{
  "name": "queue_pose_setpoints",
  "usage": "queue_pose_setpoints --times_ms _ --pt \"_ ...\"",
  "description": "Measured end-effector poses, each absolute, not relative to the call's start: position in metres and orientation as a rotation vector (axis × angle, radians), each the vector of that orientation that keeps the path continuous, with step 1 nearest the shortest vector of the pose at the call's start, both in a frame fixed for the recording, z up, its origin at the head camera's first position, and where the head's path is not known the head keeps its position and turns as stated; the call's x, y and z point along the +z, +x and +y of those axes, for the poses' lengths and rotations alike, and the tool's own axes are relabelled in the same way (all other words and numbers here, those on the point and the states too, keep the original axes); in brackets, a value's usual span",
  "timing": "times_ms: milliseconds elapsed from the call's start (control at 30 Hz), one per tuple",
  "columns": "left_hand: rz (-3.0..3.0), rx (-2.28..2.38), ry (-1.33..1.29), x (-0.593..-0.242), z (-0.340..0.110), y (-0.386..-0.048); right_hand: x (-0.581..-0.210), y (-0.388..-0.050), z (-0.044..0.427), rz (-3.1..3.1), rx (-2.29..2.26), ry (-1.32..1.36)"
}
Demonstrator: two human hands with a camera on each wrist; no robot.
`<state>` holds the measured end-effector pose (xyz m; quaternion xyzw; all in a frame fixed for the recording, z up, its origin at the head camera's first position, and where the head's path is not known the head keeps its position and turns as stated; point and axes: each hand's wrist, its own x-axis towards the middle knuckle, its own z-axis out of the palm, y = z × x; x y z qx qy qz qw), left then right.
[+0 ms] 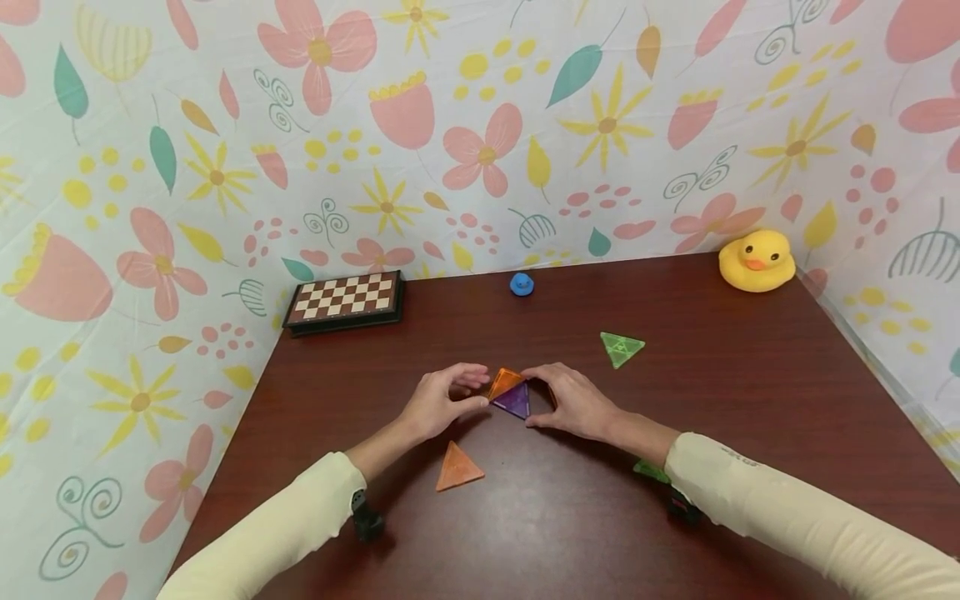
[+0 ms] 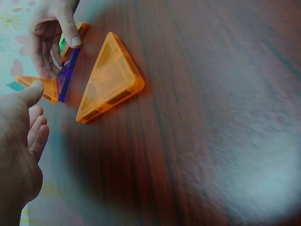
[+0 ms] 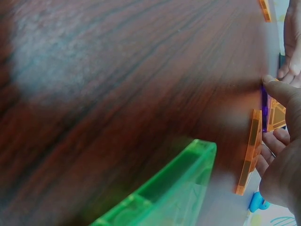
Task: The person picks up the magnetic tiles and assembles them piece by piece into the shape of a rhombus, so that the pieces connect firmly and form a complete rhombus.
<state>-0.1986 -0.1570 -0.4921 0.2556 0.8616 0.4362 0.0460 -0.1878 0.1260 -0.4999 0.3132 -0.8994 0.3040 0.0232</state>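
A purple triangular tile [image 1: 514, 402] lies edge to edge with an orange triangular tile [image 1: 505, 382] between the two hands. The right hand [image 1: 576, 403] holds the purple tile [image 3: 265, 109] between thumb and fingers, the thumb at its near corner. On the other side, the left hand [image 1: 441, 402] has its thumb at the left corner of the pair, touching the orange tile [image 2: 47, 89] in the left wrist view; its other fingers are loosely extended. Another orange tile [image 3: 249, 153] is partly hidden behind the right hand in the head view.
An orange triangle [image 1: 458, 468] lies nearer the front. One green triangle [image 1: 621, 348] is behind the right hand, another [image 1: 651, 471] partly under the right forearm. Along the back stand a chessboard box [image 1: 345, 300], a small blue duck [image 1: 522, 284] and a large yellow duck [image 1: 757, 262].
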Motion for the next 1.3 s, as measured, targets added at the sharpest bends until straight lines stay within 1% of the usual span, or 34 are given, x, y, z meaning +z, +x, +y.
queue_pose_setpoints --times_ms 533,1033,1300 --pt "2.525 1.284 0.803 -0.491 -0.196 -0.168 -0.499 -0.185 0.127 -2.805 0.930 0.951" --pt "2.713 0.902 1.064 -0.497 -0.213 -0.134 -0.498 -0.184 0.127 -2.814 0.928 0.940" --pt "2.724 0.884 1.100 -0.499 -0.218 -0.128 -0.498 -0.184 0.126 -2.808 0.942 0.948"
